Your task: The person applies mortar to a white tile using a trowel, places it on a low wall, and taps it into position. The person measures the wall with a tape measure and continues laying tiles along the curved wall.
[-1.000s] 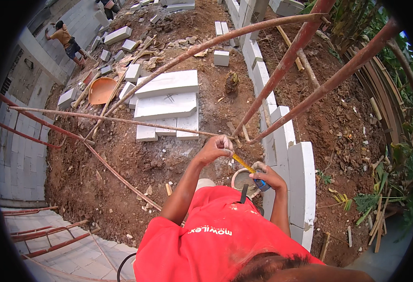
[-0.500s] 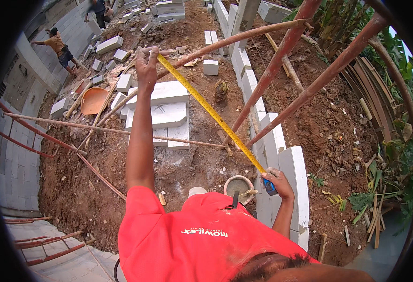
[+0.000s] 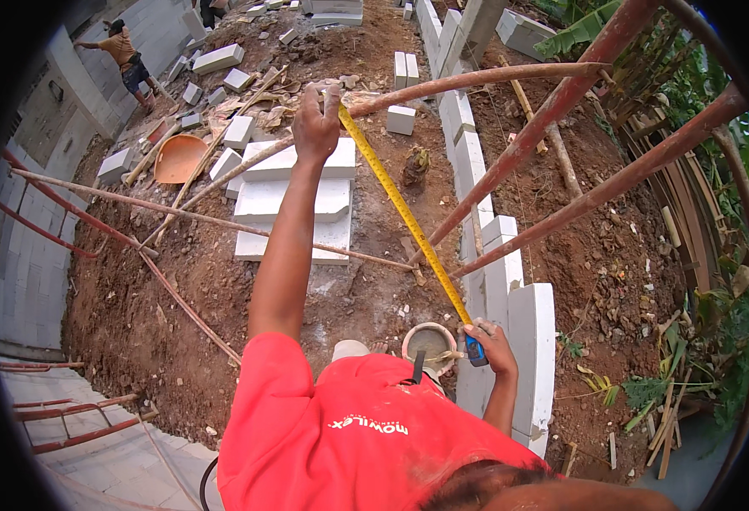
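Observation:
My left hand is stretched out far ahead and pinches the free end of a yellow measuring tape, close to a rusty curved steel bar. The tape runs back in a straight slanted line to its blue case, which my right hand grips near my body. That hand is just above the low wall of white blocks. A small round bucket stands on the soil right beside it. My red shirt fills the lower middle.
Flat stacked white blocks lie on the red-brown soil below my left arm. Rusty steel poles slant across the right. An orange basin and scattered blocks lie at the left, where another person works by a grey block wall.
My left hand went from beside my right hand to full reach ahead, pulling the yellow tape out long. The right hand stayed by the white blocks with the case.

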`<state>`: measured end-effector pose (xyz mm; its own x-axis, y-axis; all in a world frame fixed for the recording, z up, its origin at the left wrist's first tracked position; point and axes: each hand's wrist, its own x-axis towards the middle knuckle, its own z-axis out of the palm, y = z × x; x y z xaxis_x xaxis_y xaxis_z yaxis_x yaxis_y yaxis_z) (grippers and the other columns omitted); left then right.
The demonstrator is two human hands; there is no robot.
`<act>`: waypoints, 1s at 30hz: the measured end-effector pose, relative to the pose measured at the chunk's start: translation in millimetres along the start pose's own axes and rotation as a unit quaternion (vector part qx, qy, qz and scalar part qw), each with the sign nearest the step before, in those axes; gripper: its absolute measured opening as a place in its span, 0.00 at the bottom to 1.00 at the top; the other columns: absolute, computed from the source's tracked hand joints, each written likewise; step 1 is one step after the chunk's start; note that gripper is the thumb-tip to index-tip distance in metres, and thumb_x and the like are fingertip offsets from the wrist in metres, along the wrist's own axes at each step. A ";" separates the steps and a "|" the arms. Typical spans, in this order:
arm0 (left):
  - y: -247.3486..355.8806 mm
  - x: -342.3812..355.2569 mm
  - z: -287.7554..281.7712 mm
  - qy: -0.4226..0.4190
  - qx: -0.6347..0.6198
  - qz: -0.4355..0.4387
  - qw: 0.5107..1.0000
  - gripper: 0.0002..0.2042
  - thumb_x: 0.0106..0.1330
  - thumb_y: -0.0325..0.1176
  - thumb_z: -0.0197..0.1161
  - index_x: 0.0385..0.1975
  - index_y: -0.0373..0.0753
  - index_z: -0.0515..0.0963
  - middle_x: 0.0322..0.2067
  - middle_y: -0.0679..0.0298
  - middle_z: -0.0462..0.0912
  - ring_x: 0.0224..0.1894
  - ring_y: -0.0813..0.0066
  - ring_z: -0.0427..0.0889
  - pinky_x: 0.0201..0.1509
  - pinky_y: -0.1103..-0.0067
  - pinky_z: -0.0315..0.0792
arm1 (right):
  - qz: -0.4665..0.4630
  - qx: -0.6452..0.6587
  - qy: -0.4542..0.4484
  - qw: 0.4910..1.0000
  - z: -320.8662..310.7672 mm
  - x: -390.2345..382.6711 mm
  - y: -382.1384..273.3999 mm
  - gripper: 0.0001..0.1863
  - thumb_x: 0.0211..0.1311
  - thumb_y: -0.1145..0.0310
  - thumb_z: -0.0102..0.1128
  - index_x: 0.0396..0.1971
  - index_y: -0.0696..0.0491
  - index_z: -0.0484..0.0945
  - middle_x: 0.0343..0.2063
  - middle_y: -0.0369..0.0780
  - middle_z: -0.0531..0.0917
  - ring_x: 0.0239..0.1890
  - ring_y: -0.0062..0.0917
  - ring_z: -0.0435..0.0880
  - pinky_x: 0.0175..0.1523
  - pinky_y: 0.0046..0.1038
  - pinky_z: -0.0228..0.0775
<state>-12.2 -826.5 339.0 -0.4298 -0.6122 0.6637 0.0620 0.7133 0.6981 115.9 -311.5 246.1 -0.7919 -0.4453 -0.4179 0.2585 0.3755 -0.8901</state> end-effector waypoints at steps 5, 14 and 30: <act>11.3 -1.2 -3.5 -0.074 0.024 -0.054 0.996 0.34 0.75 0.62 0.48 0.54 0.29 0.76 0.39 0.35 0.84 0.44 0.34 0.83 0.48 0.52 0.73 | -0.003 -0.026 0.007 1.000 7.9 23.2 -6.2 0.15 0.69 0.57 0.65 0.33 0.55 0.83 0.28 0.31 0.82 0.29 0.12 0.76 0.37 0.21 0.68; 10.4 -4.3 -4.1 -0.032 0.056 -0.006 0.998 0.28 0.77 0.60 0.47 0.54 0.39 0.74 0.34 0.40 0.85 0.40 0.34 0.84 0.45 0.48 0.73 | -0.022 -0.025 0.010 0.999 0.7 26.6 -11.0 0.15 0.68 0.57 0.67 0.37 0.56 0.84 0.29 0.31 0.83 0.31 0.12 0.78 0.38 0.20 0.69; 15.0 -6.8 -3.3 -0.044 0.053 -0.013 0.998 0.28 0.77 0.60 0.45 0.51 0.38 0.73 0.34 0.38 0.84 0.42 0.32 0.83 0.46 0.46 0.72 | 0.020 -0.012 0.023 0.999 1.7 27.1 7.7 0.17 0.66 0.55 0.68 0.36 0.56 0.83 0.27 0.31 0.81 0.28 0.12 0.77 0.35 0.20 0.69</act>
<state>-5.4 -812.7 345.9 -0.5081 -0.6017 0.6163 -0.0433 0.7325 0.6794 97.4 -322.0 227.6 -0.8058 -0.3924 -0.4435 0.2772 0.4118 -0.8681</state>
